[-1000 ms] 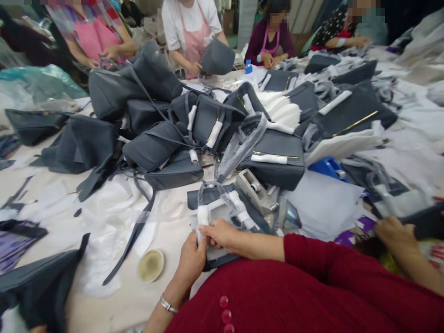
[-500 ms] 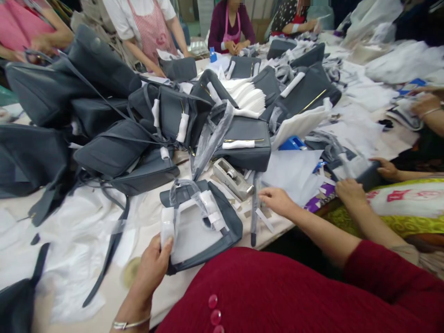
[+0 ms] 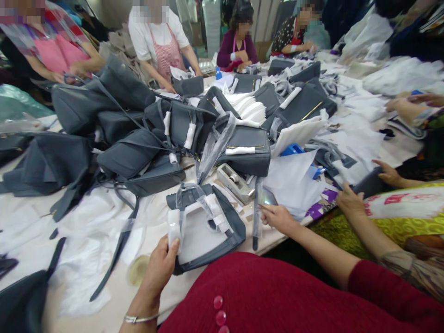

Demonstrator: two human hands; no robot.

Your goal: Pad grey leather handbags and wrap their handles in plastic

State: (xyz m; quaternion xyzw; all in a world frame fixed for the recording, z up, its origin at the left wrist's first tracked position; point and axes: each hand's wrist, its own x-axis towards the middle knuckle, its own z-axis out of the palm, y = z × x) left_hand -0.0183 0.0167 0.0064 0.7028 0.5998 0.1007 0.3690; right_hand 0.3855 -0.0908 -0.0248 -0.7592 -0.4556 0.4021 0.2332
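A dark grey handbag [image 3: 231,215] lies flat near the table edge in front of me, with a white sheet [image 3: 196,236] on it. Its handle is wrapped in clear plastic and white padding [image 3: 215,213]. My left hand [image 3: 163,259] grips the bag's near left side, the thumb resting by a white-wrapped part [image 3: 174,227]. To the bag's right, my right hand [image 3: 280,219] has its fingers pinched at a shiny, clear piece of film [image 3: 268,196]. Just beneath those fingertips runs a plastic-wrapped strap [image 3: 256,222]. A metal tape dispenser [image 3: 235,183] stands beyond the bag.
A heap of grey bags [image 3: 138,152] fills the middle and left of the table. White paper [image 3: 291,180] lies right of the dispenser, and a roll of tape [image 3: 138,270] near my left wrist. A co-worker's hands [image 3: 350,201] handle another bag at right; several people work across the table.
My right hand has dropped slightly, and the shiny film now shows at its fingertips. My left hand keeps its hold on the bag. The view has tilted up and shifted left.
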